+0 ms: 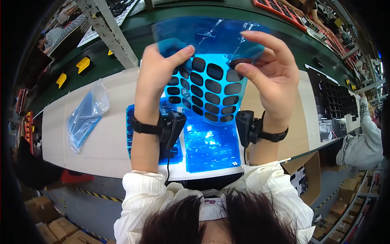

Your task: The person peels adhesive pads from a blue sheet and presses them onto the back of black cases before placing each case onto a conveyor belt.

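Note:
Raised over the table is a blue film sheet (222, 83) bearing rows of dark rounded pads, with a see-through blue film (211, 38) spread at its upper end. My left hand (160, 65) pinches the sheet's left side, its thumb on top and its fingers behind the film. On the right edge, my right hand (270, 69) grips it between thumb and fingers, close to a dark pad; the index finger stretches out above. Below lies a stack of shiny blue film (211, 150). Another blue sheet with dark pads (130, 126) is partly hidden under my left forearm.
A clear bag with blue film (87, 118) lies at the left. Yellow pieces (83, 64) rest on the green surface beyond, near a metal post (107, 32). Black parts (335, 97) sit at the right, beside another person's sleeve (367, 126). An open carton (313, 175) stands below the table.

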The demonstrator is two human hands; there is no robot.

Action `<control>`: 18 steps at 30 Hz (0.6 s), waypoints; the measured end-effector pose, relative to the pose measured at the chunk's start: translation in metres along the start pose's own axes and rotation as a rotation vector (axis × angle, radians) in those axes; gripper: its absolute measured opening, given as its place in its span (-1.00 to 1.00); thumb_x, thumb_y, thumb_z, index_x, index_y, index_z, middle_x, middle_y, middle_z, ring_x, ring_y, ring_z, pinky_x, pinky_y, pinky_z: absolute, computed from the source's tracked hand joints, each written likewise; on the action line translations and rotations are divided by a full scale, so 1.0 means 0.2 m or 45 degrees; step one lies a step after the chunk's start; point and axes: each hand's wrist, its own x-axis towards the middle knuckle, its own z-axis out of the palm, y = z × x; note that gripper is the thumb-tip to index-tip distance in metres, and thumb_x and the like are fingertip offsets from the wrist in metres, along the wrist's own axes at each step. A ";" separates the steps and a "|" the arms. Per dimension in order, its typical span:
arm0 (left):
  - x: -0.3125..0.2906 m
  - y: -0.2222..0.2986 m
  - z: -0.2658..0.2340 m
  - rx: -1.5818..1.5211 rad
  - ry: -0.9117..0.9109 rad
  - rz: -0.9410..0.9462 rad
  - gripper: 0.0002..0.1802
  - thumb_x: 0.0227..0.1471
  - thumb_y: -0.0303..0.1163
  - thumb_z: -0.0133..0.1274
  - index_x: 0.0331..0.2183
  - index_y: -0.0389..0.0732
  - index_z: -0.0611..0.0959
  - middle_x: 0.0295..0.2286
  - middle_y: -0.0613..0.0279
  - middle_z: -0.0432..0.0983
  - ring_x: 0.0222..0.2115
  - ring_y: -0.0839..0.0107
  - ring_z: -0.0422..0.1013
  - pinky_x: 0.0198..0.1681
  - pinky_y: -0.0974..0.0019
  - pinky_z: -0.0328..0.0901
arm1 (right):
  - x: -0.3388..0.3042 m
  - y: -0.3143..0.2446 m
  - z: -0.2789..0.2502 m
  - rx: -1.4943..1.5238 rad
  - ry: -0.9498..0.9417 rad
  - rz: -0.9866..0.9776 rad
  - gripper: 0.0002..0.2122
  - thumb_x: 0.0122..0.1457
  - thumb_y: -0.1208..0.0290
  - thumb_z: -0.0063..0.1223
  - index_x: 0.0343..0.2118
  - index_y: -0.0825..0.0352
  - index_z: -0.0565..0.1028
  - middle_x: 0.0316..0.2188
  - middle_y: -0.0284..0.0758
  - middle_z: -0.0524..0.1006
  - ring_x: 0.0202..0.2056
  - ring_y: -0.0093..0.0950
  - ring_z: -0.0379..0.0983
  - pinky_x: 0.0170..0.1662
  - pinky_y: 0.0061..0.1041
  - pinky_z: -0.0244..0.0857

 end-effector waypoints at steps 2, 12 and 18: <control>0.02 -0.03 0.01 0.000 0.010 -0.014 -0.79 -0.20 -0.34 0.11 -0.60 -0.31 0.53 -0.69 0.31 0.41 -0.70 0.58 0.29 -0.59 0.54 0.17 | 0.01 0.01 0.01 -0.021 0.009 -0.001 -0.63 -0.15 0.74 0.02 -0.19 0.38 0.38 -0.36 -0.30 0.47 -0.38 -0.56 0.43 -0.28 -0.66 0.31; 0.02 -0.02 0.01 0.255 0.181 0.072 -0.75 -0.16 -0.29 0.07 -0.57 -0.31 0.51 -0.71 0.33 0.38 -0.67 0.59 0.26 -0.56 0.51 0.16 | 0.02 0.11 -0.10 -0.710 -0.179 -0.204 -0.75 -0.09 0.74 -0.04 -0.27 0.46 0.40 -0.29 -0.20 0.45 -0.35 -0.49 0.42 -0.28 -0.62 0.33; 0.04 -0.07 -0.03 0.357 0.365 0.194 -0.74 -0.15 -0.30 0.06 -0.58 -0.34 0.50 -0.72 0.30 0.37 -0.68 0.58 0.24 -0.58 0.49 0.15 | 0.03 0.09 -0.06 -0.146 0.184 -0.096 -0.76 -0.12 0.61 0.07 -0.30 0.33 0.48 -0.27 -0.20 0.44 -0.32 -0.46 0.43 -0.28 -0.63 0.30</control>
